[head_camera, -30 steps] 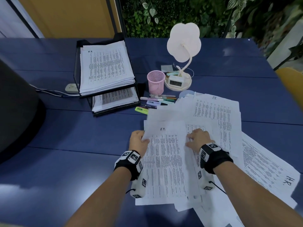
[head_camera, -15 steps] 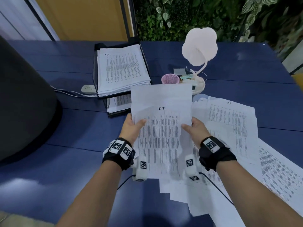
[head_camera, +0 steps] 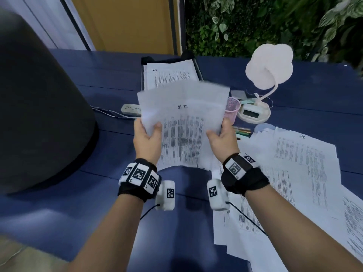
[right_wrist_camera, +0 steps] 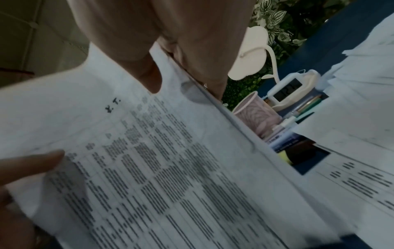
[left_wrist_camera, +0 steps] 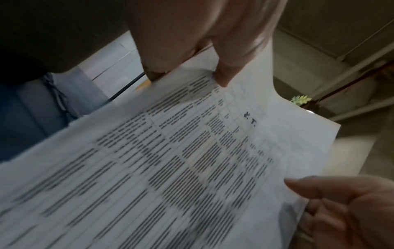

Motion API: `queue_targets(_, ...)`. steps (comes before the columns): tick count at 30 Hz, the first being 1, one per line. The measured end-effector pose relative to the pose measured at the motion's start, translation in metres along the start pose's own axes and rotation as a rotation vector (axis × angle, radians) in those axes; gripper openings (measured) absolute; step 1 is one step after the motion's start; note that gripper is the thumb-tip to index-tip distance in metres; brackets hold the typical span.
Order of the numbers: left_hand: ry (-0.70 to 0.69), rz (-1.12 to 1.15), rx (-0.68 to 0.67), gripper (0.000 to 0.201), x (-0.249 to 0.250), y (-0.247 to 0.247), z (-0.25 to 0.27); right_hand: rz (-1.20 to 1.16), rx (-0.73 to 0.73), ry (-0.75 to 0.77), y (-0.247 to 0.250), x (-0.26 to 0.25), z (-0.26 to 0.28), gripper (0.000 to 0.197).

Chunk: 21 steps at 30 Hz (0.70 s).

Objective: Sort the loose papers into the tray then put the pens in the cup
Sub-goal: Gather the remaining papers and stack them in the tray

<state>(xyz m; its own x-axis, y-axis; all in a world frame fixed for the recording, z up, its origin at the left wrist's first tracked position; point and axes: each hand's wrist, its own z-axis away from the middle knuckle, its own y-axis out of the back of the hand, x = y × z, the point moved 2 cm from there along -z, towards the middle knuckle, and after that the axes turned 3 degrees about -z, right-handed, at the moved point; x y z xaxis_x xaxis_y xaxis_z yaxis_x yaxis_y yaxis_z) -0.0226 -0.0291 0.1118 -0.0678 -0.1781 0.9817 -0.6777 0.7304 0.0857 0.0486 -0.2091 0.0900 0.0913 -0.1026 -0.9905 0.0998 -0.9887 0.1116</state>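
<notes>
A printed sheet (head_camera: 182, 122) hangs in the air above the blue table, held by both hands. My left hand (head_camera: 146, 134) pinches its left edge, thumb on top; my right hand (head_camera: 223, 136) pinches its right edge. The same sheet (left_wrist_camera: 192, 160) fills the left wrist view and the right wrist view (right_wrist_camera: 149, 160). Beyond it stands the black paper tray (head_camera: 143, 75) with a stack of sheets (head_camera: 169, 74) on its upper level. The pink mesh cup (head_camera: 232, 108) stands right of the tray, with pens (head_camera: 243, 131) lying in front of it. Loose papers (head_camera: 294, 163) are spread at the right.
A white flower-shaped desk lamp (head_camera: 269, 69) with a small clock (head_camera: 252, 112) in its base stands behind the cup. A power strip (head_camera: 130, 108) with its cable lies left of the tray. A large dark rounded object (head_camera: 39, 105) fills the left side.
Both hands lifted one sheet off the loose pile and carried it up and left toward the tray. The head view swung left, so the tray now sits behind the sheet.
</notes>
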Motion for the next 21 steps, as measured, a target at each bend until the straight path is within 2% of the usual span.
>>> queue_targets(5, 0.169, 0.019, -0.049, 0.033, -0.034, 0.009, 0.000, 0.011, -0.049, -0.087, -0.008, 0.021, -0.001, 0.035)
queue_targets(9, 0.222, 0.087, -0.093, 0.035, -0.040, 0.013, -0.002, 0.046, -0.038, -0.075, -0.008, 0.029, -0.001, 0.041)
queue_targets(12, 0.254, 0.097, -0.099, 0.039, -0.048, 0.019, -0.005, 0.076, -0.094, -0.132, -0.006, 0.040, -0.001, 0.046)
queue_targets(15, 0.268, 0.056, -0.149, 0.027, -0.054, 0.018, -0.008, 0.091, -0.134, -0.150, -0.006, 0.046, -0.002, 0.053)
queue_targets(18, 0.279, 0.072, -0.184, 0.022, -0.051, 0.014, -0.012, 0.054, -0.109, -0.146, -0.007, 0.040, -0.006, 0.046)
queue_targets(21, 0.297, 0.088, -0.195, 0.018, -0.050, 0.012, -0.016, 0.097, -0.158, -0.183, -0.008, 0.042, -0.008, 0.045)
